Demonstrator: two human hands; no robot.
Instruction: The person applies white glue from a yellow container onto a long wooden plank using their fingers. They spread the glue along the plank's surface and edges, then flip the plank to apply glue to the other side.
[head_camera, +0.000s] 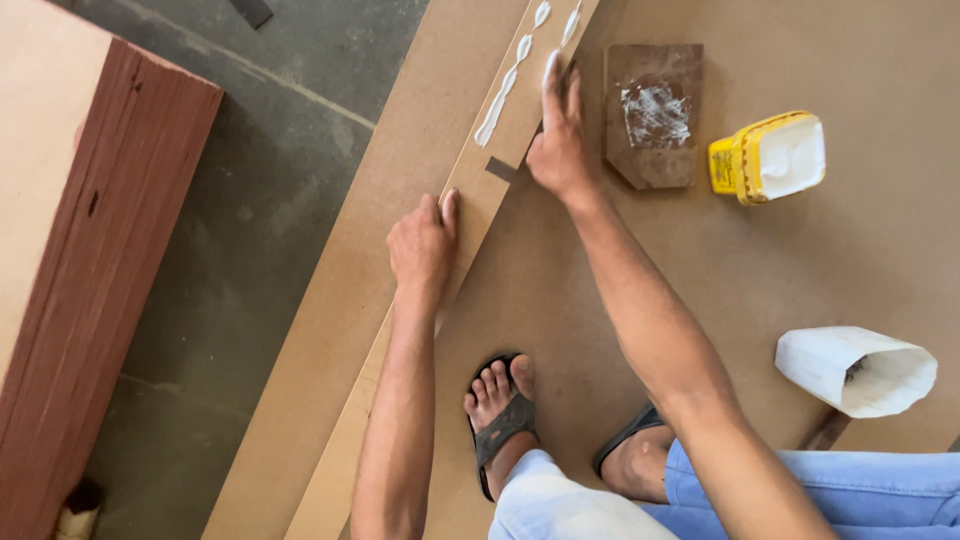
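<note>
Looking down from my head, my left hand (422, 240) presses flat on the long thin board strip (480, 190), fingers curled over its near edge, gripping nothing else. My right hand (558, 135) lies further up the same strip, forefinger stretched out and touching the line of white glue (510, 85) that runs along it; the hand is loose, holding no tool. The strip lies on the big brown sheet (780, 260) I squat on, reaching from beside my left foot to beyond my right hand.

I judge the strip light and whippy, apt to bend or snap if lifted by one end, and slippery where the glue is wet; best taken by its dry edges with both hands well apart.

Just right of my right hand lies a glue-smeared scrap of board (655, 115), then an open yellow glue tub (768, 157). A white paper cone (858, 370) sits by my right knee. Left of my left hand, across bare floor, stands a stack of reddish-edged boards (100, 260). Nothing blocks the strip.
</note>
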